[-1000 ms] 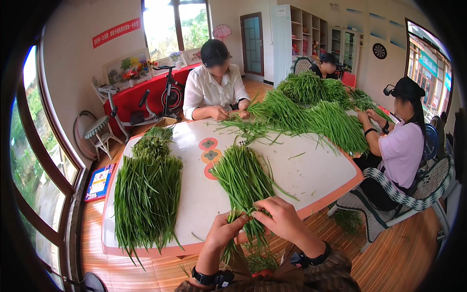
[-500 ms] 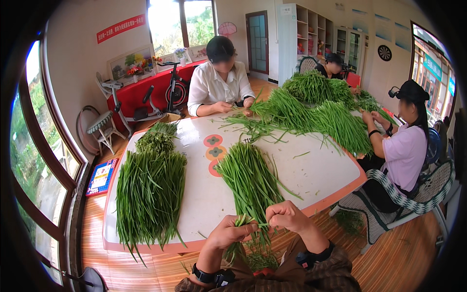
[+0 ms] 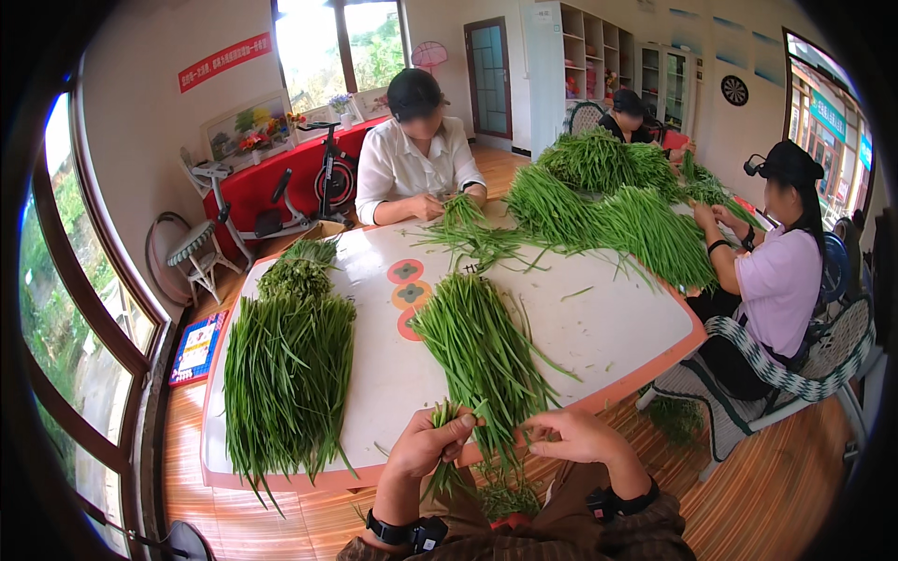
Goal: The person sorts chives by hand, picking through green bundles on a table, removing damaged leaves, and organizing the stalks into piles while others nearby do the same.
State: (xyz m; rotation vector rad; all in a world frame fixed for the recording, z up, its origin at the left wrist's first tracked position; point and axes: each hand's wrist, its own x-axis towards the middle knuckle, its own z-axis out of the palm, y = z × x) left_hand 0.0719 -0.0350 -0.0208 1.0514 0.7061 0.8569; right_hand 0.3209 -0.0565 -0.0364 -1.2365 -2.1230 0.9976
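Pinching small garlic chive bunch [image 3: 447, 479] in left hand [image 3: 423, 445] at near table edge [image 3: 369, 477]. Holding right hand [image 3: 578, 438] apart, loosely curled; can't tell if gripping anything. Looks partway: likely finished with left-side pile [image 3: 290, 383], not with centre pile [image 3: 482, 346].

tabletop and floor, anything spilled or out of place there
Yes, a little: a clump of green scraps lies on the floor by the woven chair, and a few loose stalks are strewn on the white tabletop. They stand out because most stalks lie gathered in thick piles.
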